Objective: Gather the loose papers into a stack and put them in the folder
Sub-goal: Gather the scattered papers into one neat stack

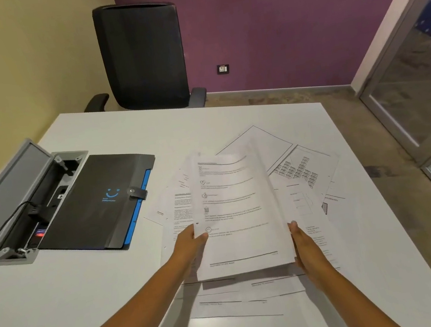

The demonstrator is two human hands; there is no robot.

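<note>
Both forearms reach in from the near edge. Left hand (pixel 190 244) grips the left edge of a partial paper stack (pixel 236 212), thumb on top, fingers curled under. Right hand (pixel 306 247) lies flat against the stack's right edge, fingers straight, squaring it rather than clamping. Stack is lifted and tilted, long axis running away from the camera.

Left to right on the counter (pixel 61 288): open cable hatch (pixel 22 199) with a plugged-in lead, then the dark folder (pixel 96 203) touching it, flat, strap snapped, blue pockets showing along its right edge. Contents not visible. Folder lies left of the stack, so left hand is nearer.

Loose sheets (pixel 300 168) remain fanned under and around the held stack: some left, several right and far, more at the near edge. Judgement: gathering about half done; folder needs unsnapping before insertion.

Office chair (pixel 143 57) sits beyond the counter.
</note>
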